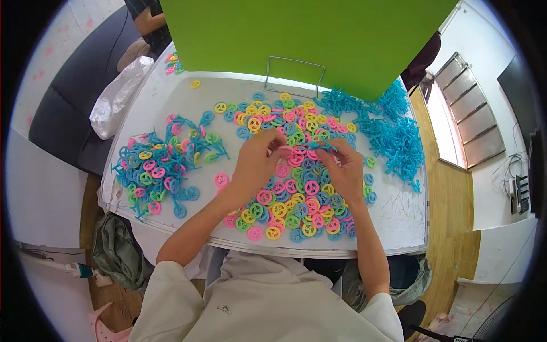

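Above a wide pile of small spoked plastic wheels (310, 188) in pink, yellow, green and blue, both my hands work close together. My left hand (257, 157) pinches a pink wheel (283, 150) between thumb and fingers. A blue forked plastic stem (320, 146) is gripped by my right hand (345, 165), its end pointing toward the pink wheel. Whether the two pieces touch is too small to tell. On the left lies a heap of blue stems with wheels on them (149, 168). Loose blue stems (393, 139) are heaped at the right.
A green panel (307, 40) stands at the back of the white table (208, 102), with a bent wire frame (296, 58) before it. A silvery bag (117, 102) is by the left edge. Another person's arm (149, 21) shows at the far left. Dark bags (117, 253) hang below.
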`<state>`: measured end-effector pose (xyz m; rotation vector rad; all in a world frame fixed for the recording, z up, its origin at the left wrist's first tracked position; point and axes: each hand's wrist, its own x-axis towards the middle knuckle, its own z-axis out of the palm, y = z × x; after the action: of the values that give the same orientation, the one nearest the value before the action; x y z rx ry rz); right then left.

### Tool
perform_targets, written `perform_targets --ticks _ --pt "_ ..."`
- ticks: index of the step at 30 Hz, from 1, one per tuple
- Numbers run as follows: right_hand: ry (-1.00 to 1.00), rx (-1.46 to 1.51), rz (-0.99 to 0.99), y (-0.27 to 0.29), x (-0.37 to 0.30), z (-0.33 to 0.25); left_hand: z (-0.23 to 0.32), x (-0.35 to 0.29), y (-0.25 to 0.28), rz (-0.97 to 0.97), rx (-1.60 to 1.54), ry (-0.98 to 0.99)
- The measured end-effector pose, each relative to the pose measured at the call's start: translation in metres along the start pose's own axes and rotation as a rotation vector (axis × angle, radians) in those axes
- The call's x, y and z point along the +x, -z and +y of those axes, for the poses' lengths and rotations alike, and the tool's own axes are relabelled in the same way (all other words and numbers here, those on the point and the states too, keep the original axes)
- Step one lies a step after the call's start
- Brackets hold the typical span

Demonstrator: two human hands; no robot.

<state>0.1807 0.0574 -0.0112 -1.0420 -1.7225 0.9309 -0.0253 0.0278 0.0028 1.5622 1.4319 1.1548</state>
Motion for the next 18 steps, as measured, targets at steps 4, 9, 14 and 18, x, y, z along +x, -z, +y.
perform_targets --ticks 4,9,14,18 --pt "0.170 -0.127 0.013 -0.003 0.000 -0.008 0.002 0.004 0.007 -0.118 -0.389 0.070" --pt "0.175 -0.064 -0.014 -0.008 -0.002 -0.017 0.009 0.001 0.002 -0.171 -0.530 0.244" --pt "0.159 0.017 -0.047 -0.016 -0.003 -0.017 -0.001 0.000 -0.002 -0.135 -0.570 0.238" --pt "0.180 0.075 -0.084 -0.018 -0.004 -0.012 -0.011 -0.001 -0.009 -0.037 -0.482 0.118"
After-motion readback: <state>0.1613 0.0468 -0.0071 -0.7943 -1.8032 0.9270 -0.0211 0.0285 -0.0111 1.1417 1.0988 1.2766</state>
